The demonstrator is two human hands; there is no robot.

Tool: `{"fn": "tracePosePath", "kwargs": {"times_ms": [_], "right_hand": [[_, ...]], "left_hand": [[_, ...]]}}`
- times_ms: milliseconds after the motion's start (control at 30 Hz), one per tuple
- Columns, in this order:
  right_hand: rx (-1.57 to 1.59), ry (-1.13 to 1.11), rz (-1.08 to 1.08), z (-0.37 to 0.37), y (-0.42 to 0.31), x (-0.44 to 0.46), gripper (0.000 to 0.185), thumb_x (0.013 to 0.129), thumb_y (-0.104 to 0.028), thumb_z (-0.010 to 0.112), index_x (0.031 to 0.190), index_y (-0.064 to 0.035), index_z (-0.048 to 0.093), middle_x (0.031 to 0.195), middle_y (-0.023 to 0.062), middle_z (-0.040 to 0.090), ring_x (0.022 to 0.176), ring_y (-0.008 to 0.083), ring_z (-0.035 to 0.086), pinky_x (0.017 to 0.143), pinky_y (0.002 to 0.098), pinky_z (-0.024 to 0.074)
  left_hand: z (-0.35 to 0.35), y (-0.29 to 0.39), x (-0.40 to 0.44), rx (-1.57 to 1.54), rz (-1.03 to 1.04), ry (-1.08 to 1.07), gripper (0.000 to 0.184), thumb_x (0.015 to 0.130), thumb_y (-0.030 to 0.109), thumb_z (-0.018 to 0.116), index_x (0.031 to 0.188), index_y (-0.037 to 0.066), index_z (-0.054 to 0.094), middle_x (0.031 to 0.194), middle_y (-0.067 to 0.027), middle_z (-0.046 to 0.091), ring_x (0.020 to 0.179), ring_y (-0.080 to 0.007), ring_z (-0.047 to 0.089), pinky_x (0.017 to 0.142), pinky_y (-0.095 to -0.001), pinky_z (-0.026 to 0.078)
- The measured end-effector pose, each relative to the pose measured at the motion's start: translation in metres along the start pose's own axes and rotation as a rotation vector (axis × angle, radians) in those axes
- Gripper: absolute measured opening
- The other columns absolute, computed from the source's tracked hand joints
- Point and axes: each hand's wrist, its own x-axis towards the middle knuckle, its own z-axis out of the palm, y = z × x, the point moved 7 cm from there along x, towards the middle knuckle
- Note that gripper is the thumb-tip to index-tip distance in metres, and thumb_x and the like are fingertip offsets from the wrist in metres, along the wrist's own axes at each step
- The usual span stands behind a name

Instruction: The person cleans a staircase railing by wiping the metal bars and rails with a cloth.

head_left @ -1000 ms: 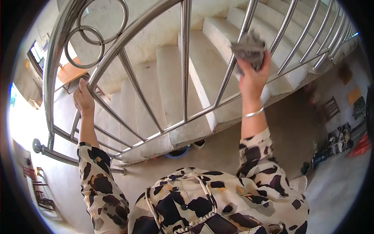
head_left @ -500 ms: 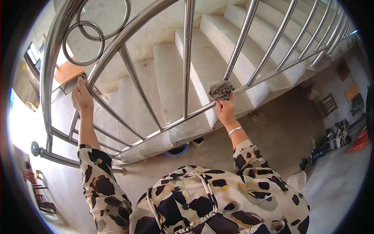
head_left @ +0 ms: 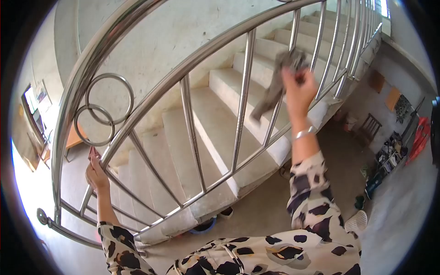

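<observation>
My right hand [head_left: 299,94], slightly blurred, grips a crumpled grey-brown cloth [head_left: 272,94] around an upright bar [head_left: 295,28] of the metal stair railing. One end of the cloth hangs down to the left. At the lower left, my left hand [head_left: 97,175] is closed around the sloping tube [head_left: 120,133] of the railing, below two interlocked metal rings [head_left: 110,98]. A small reddish patch shows at its fingertips; I cannot make out what it is. Wide handrail tubing [head_left: 68,87] curves above and left of that hand.
Concrete steps [head_left: 206,110] rise to the right behind the bars. Below them stand a blue basin [head_left: 204,226] and a white woven basket [head_left: 356,222]. At right are a wooden chair [head_left: 368,128], a rack of shoes [head_left: 393,151] and a red cloth [head_left: 418,142]. An orange-topped table [head_left: 75,136] stands left.
My right hand has moved up with the cloth, from the bars' lower end to higher on a bar. The view has tilted up. My left hand stays at the same railing tube.
</observation>
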Motion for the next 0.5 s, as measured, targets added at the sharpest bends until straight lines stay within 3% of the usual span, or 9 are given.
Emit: {"fn": "tracePosePath", "kwargs": {"times_ms": [67,133,167,267,333,400,500], "right_hand": [[-0.082,0.142,-0.262,0.005,-0.009,0.065,0.031,0.067,-0.022,0.074,0.065,-0.0029,0.05,0.057,0.0023,0.049,0.053,0.0109,0.041,0.05,0.0257,0.0377],[-0.273,0.166,-0.502,0.025,-0.016,0.105,0.025,0.063,-0.018,0.074,0.069,-0.0039,0.053,0.063,0.0103,0.055,0.058,0.0263,0.051,0.056,0.0348,0.0417],[-0.365,0.096,-0.411,0.037,-0.009,0.117,0.026,0.063,-0.018,0.073,0.067,-0.004,0.051,0.064,0.0106,0.054,0.06,0.0296,0.052,0.058,0.0368,0.0417],[-0.335,0.183,-0.444,0.04,-0.003,0.106,0.029,0.063,-0.019,0.073,0.066,-0.0037,0.048,0.063,0.0111,0.052,0.058,0.0296,0.05,0.056,0.0366,0.0406],[-0.224,0.137,-0.239,0.031,0.011,0.072,0.027,0.062,-0.014,0.071,0.065,-0.0058,0.046,0.062,0.0102,0.05,0.063,0.031,0.05,0.057,0.039,0.0411],[-0.265,0.124,-0.292,0.024,0.028,0.021,0.026,0.061,-0.009,0.07,0.062,-0.0043,0.044,0.06,0.0107,0.048,0.062,0.0309,0.048,0.055,0.0386,0.0398],[-0.235,0.06,-0.045,0.0,0.071,-0.068,0.033,0.059,-0.009,0.073,0.055,-0.0035,0.041,0.058,0.0115,0.047,0.06,0.0308,0.046,0.053,0.0389,0.0374]], "left_hand": [[0.0,-0.001,0.001,0.101,-0.02,-0.087,0.048,0.091,0.034,0.037,0.072,-0.005,0.06,0.06,-0.0198,0.054,0.056,-0.03,0.051,0.054,-0.0388,0.037],[0.0,0.006,0.002,0.097,-0.012,-0.094,0.049,0.091,0.034,0.037,0.07,-0.005,0.058,0.058,-0.0186,0.052,0.053,-0.0289,0.048,0.053,-0.0388,0.035],[-0.001,0.009,0.001,0.097,-0.003,-0.103,0.049,0.092,0.034,0.037,0.067,-0.005,0.056,0.055,-0.0174,0.049,0.049,-0.0278,0.044,0.051,-0.0388,0.033],[0.001,0.002,0.002,0.042,-0.042,-0.125,0.051,0.09,0.037,0.039,0.06,-0.002,0.053,0.051,-0.0111,0.046,0.05,-0.0207,0.041,0.05,-0.0357,0.032],[0.002,0.001,0.001,0.04,-0.068,-0.116,0.052,0.09,0.038,0.04,0.058,-0.001,0.051,0.051,-0.0101,0.044,0.049,-0.0193,0.039,0.05,-0.0351,0.031],[0.001,-0.001,0.002,0.035,-0.094,-0.099,0.052,0.09,0.038,0.04,0.057,0.0,0.049,0.05,-0.009,0.043,0.048,-0.018,0.038,0.049,-0.0345,0.03],[0.001,0.001,0.001,0.05,-0.057,-0.076,0.052,0.09,0.039,0.04,0.058,-0.001,0.051,0.051,-0.0103,0.045,0.049,-0.0195,0.04,0.05,-0.0352,0.032]]}}
